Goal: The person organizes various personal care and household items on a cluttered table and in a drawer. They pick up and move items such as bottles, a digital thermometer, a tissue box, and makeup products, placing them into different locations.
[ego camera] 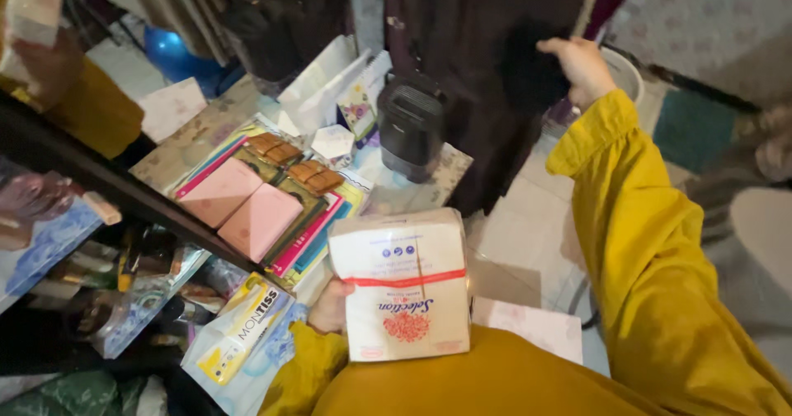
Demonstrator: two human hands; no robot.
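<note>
My left hand (330, 307) holds a square white pack of paper napkins (404, 284) with a red band, resting it on my lap. The fingers sit behind the pack's left edge. My right hand (582, 68), in a mustard yellow sleeve, reaches up and away and grips a piece of black cloth (528, 73) hanging at the top of the view.
A low table (429, 186) bears two pink boxes (239, 205), brown wallets (293, 162), a black canister (410, 127), a white hexagonal box (333, 144) and paper bags. A dark shelf rail (99, 177) crosses the left side. Packets lie below it. Tiled floor (528, 226) lies to the right.
</note>
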